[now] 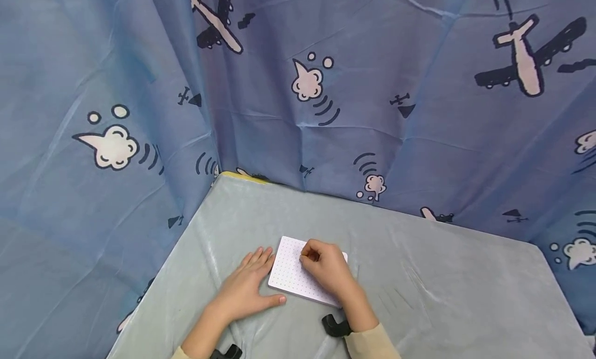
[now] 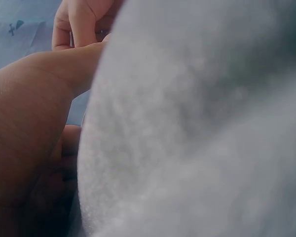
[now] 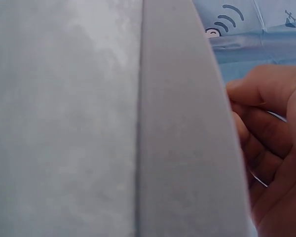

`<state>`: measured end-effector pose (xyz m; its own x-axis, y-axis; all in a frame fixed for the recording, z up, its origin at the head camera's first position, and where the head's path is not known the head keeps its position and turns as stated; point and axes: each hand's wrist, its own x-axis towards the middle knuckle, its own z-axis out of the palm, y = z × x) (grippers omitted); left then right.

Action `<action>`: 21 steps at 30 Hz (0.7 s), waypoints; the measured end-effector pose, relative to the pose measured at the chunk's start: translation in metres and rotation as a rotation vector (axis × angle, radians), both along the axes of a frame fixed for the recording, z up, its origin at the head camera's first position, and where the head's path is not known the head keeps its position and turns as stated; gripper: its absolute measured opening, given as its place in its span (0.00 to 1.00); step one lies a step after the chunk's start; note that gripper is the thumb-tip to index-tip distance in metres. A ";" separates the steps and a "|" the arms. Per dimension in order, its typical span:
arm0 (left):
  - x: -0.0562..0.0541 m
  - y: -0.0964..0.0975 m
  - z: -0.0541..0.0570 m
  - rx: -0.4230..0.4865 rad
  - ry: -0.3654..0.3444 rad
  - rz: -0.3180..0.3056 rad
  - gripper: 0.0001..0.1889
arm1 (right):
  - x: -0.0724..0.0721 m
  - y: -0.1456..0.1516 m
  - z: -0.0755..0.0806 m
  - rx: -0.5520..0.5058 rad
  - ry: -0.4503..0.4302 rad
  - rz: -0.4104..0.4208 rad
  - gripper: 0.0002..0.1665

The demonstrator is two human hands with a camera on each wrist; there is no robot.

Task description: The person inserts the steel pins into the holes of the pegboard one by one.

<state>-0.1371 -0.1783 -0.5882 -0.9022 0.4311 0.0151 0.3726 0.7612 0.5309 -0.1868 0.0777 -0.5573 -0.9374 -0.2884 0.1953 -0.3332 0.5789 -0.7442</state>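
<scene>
A thin white square board (image 1: 291,273) marked with rows of small dots lies on the cloth-covered table. My left hand (image 1: 251,286) rests flat beside its left edge, fingers spread and thumb near the front corner. Over the board's right part, my right hand (image 1: 326,266) has its fingers curled, with thumb and index fingertips together close to the dotted face. Whether anything small sits between those fingertips cannot be made out. The board's pale side (image 3: 187,118) hides the fingertips of the right hand (image 3: 274,128) in the right wrist view.
The grey-green cloth (image 1: 442,276) covers the table around the board and has creases. A blue curtain (image 1: 261,90) printed with planes and clouds hangs along the back and left edges. Black wrist bands (image 1: 336,326) show at both wrists.
</scene>
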 end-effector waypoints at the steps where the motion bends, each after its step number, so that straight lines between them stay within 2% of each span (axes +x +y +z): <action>1: 0.001 0.001 0.000 -0.001 -0.001 0.003 0.57 | 0.001 0.000 0.000 0.013 0.006 -0.004 0.16; 7: 0.003 0.004 0.000 -0.008 0.013 0.008 0.58 | 0.003 -0.001 0.003 0.056 0.025 -0.019 0.15; 13: 0.004 0.006 0.002 -0.009 0.011 0.012 0.58 | 0.004 -0.003 0.003 0.050 0.045 -0.037 0.15; 21: 0.007 0.007 0.000 0.004 -0.033 0.010 0.59 | 0.009 -0.005 0.001 0.076 0.038 -0.044 0.15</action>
